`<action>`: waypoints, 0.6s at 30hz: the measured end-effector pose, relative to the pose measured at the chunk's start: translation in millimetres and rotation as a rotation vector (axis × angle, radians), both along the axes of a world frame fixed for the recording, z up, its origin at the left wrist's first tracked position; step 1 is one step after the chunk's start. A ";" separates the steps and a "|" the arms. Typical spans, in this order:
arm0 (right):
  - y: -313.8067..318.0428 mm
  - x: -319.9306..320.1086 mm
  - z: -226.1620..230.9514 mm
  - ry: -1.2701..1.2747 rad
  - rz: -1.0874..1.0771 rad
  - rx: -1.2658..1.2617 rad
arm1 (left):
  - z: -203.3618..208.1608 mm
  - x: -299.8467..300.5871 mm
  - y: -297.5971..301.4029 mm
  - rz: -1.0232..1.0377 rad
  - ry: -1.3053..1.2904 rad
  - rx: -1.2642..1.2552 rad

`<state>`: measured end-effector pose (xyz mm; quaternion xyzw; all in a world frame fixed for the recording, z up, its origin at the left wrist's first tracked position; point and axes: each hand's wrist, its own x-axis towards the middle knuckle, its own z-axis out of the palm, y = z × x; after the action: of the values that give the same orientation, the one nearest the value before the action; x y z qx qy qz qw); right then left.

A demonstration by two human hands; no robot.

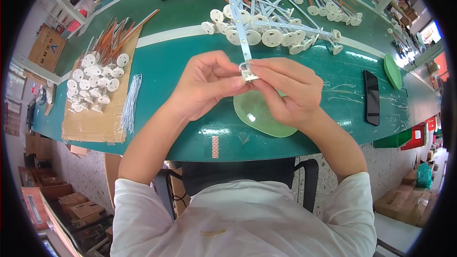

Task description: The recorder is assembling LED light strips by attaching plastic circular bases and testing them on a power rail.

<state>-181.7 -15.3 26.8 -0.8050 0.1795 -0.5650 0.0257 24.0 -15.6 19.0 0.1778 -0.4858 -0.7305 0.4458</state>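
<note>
Both hands meet over the middle of the green table, working at one end of an LED strip [242, 33]. That pale strip with small yellow chips runs up and away from me. At its near end sits a small white cap [249, 74]. My left hand [204, 83] pinches the cap from the left, thumb below. My right hand [290, 85] closes its fingertips on the cap from the right; whether a wire lies in them is too small to tell. Beneath the right hand lies a green plate [257, 114], partly hidden.
Strips with white round caps [271, 37] are heaped at the back. More capped strips [93, 78] lie on cardboard [90, 128] at left, beside a bundle of white wires [131, 102]. A black phone [371, 97] and another green dish [392, 71] are at right.
</note>
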 end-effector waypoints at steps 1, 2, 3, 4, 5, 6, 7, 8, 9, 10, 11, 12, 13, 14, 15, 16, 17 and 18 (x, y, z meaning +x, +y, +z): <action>-1.3 0.8 -0.2 0.003 0.002 -0.001 | -0.1 -0.1 -1.2 -0.015 -0.008 -0.029; -3.3 1.8 -0.3 0.008 0.003 -0.001 | 1.3 1.1 -3.1 -0.017 -0.006 -0.023; -4.9 -0.4 -0.1 0.016 0.002 0.013 | 3.0 0.6 -2.7 -0.032 0.020 0.005; -9.0 -2.3 0.9 0.037 0.008 -0.009 | 3.3 0.4 -3.0 -0.047 0.048 0.032; -11.8 -3.9 2.2 0.059 0.015 -0.032 | 1.6 0.4 -4.5 -0.080 0.089 0.035; -14.0 -3.6 4.3 0.070 0.007 -0.025 | 5.4 -1.2 -4.8 -0.076 0.081 0.031; -14.6 -5.6 7.1 0.077 0.004 -0.016 | 8.9 -3.0 -4.5 -0.073 0.072 0.026; -14.5 -8.5 10.4 0.085 -0.070 0.006 | 7.7 -5.2 -5.1 -0.076 0.079 0.034; -14.5 -8.6 12.8 0.088 -0.138 0.024 | 7.2 -4.4 -5.7 -0.021 0.067 0.003; -12.2 -9.2 13.6 0.057 -0.196 0.178 | 6.6 -3.3 -6.5 0.034 0.053 -0.028; -12.5 -14.0 15.4 0.059 -0.194 0.181 | 6.1 -1.0 -8.2 0.037 0.055 -0.025; -14.1 -22.4 17.4 0.229 -0.166 0.407 | 5.1 0.7 -10.3 0.144 -0.007 -0.044; -15.4 -26.1 18.1 0.400 -0.135 0.632 | 4.2 2.1 -11.8 0.251 -0.070 -0.063; -15.6 -24.9 15.7 0.404 -0.131 0.633 | 1.3 1.5 -12.6 0.315 -0.101 -0.065; -13.9 -25.0 11.2 0.561 -0.101 0.606 | -0.3 -0.8 -12.8 0.310 -0.099 -0.064; -12.6 -24.7 6.2 0.717 -0.069 0.578 | -1.6 -2.9 -12.4 0.322 -0.118 -0.053; -11.6 -23.8 0.3 0.717 -0.074 0.581 | -2.4 -5.0 -11.8 0.334 -0.139 -0.042; -11.0 -21.8 -6.5 0.700 -0.104 0.571 | -2.1 -6.5 -9.8 0.333 -0.140 -0.040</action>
<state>-203.5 -26.3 20.4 -0.8981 0.3661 -0.1875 0.1559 17.5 -25.4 16.9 0.2973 -0.4941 -0.6226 0.5290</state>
